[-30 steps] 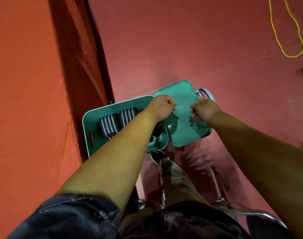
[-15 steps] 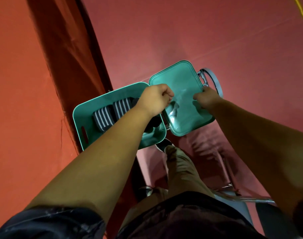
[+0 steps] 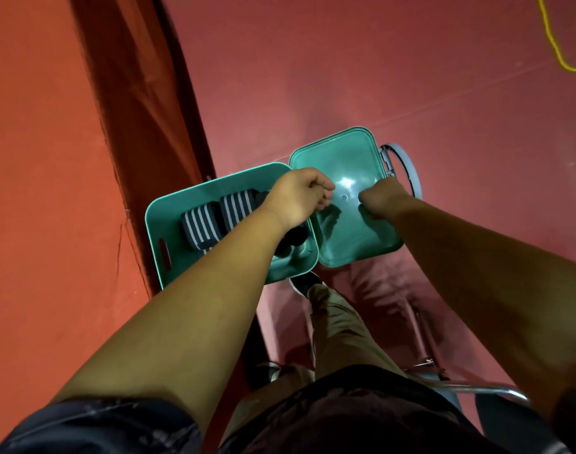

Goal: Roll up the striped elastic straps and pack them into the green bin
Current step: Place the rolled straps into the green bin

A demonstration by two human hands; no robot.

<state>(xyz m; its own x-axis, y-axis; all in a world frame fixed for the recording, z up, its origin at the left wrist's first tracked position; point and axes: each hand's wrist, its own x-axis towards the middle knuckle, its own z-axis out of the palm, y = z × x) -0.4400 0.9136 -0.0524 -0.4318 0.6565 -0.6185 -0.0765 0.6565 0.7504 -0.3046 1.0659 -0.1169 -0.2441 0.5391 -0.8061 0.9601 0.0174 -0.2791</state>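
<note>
While two rolled striped straps [image 3: 203, 226] lie side by side in the green bin [image 3: 168, 217] at left, the left hand [image 3: 299, 198] is seen curled over the bin's right edge, nearest them. The right hand [image 3: 381, 198] is curled over the open lid [image 3: 342, 152], farther right. Whether anything is gripped cannot be told.

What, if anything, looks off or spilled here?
Nothing stands out. Two rolled striped straps sit side by side inside the green bin; its lid lies open alongside. Nothing looks spilled or damaged.
</note>
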